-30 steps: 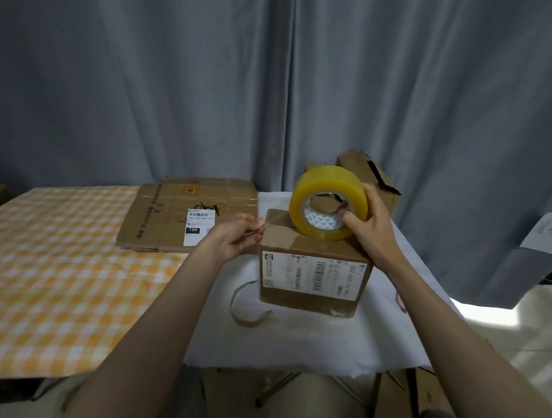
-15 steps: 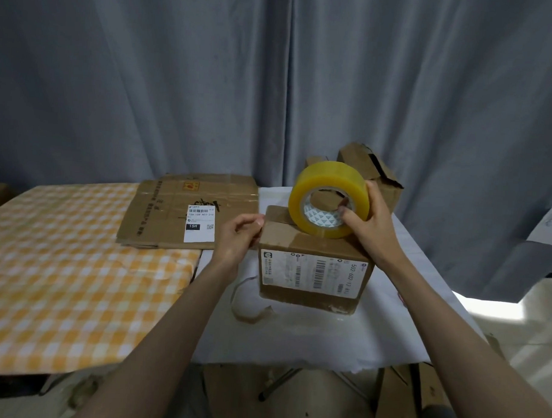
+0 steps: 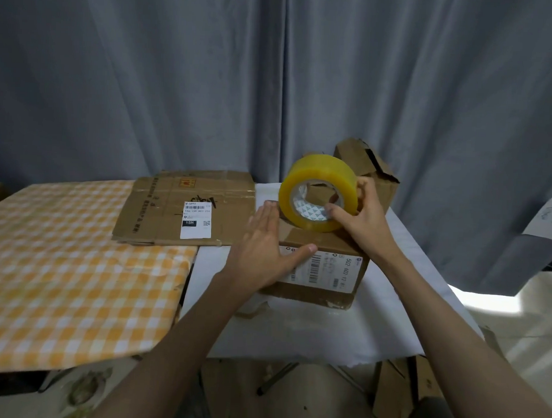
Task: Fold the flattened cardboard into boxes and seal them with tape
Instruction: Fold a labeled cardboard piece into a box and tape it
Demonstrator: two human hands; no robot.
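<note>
since a moment ago, my left hand [image 3: 260, 255] has let go of its pinch at the box's left edge and now lies flat, fingers straight, across the left part of the top, with the thumb spread over the front label. my right hand [image 3: 359, 218] grips the yellow tape roll [image 3: 316, 191], thumb inside the core and fingers round the back, and the roll stands on edge on top of the box [image 3: 322, 273], which sits on the white cloth [image 3: 311, 329]. i cannot make out the free end of the tape or whether any of it is already stuck down.

the risks as i judge them: if i pull the roll away while my palm only rests lightly, the small box could slide or tip toward the right. tape could also go on crooked and miss the seam, or fold onto itself. the flattened cardboard [image 3: 187, 205] lies to the left, unfolded, and another box [image 3: 376, 171] stands just behind the roll, close enough to bump.
</note>
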